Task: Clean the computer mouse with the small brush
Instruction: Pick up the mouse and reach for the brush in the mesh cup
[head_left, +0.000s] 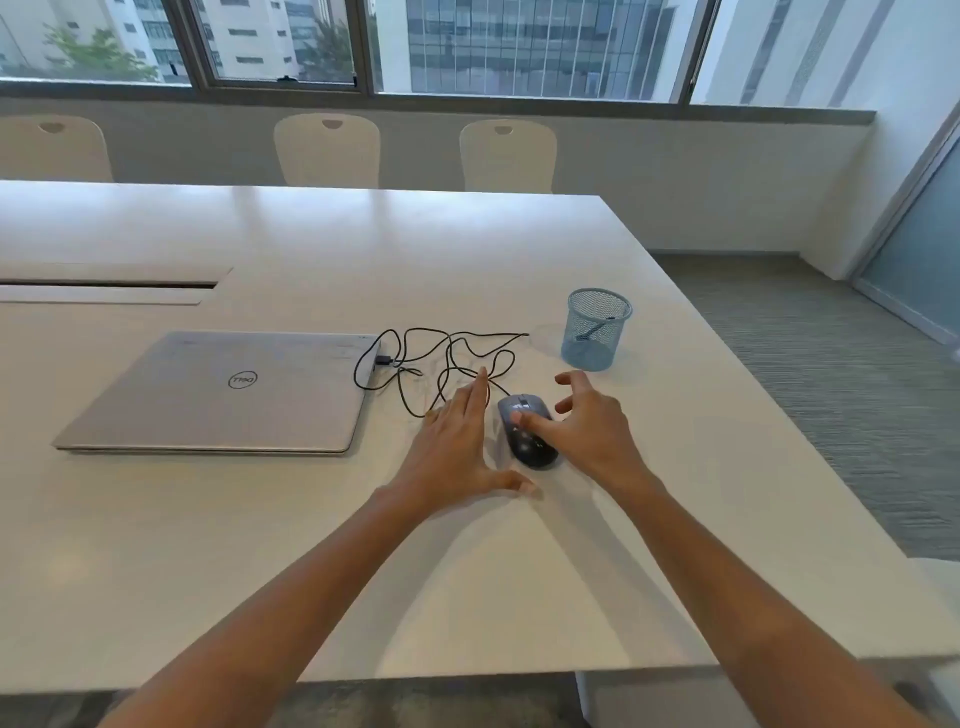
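Note:
A dark grey wired computer mouse (530, 441) lies on the white table (311, 545), between my two hands. My left hand (457, 441) rests flat beside its left side, fingers straight and thumb stretched out below the mouse. My right hand (587, 421) hovers at its right side with fingers spread; the thumb touches the top of the mouse. Neither hand holds anything. A small brush (592, 331) leans inside the blue mesh cup (595, 332) behind the mouse to the right.
The mouse's black cable (447, 364) lies in loose loops and runs to a shut silver laptop (223, 395) on the left. Three white chairs (327, 150) stand along the far side. The table's right edge is close to the cup.

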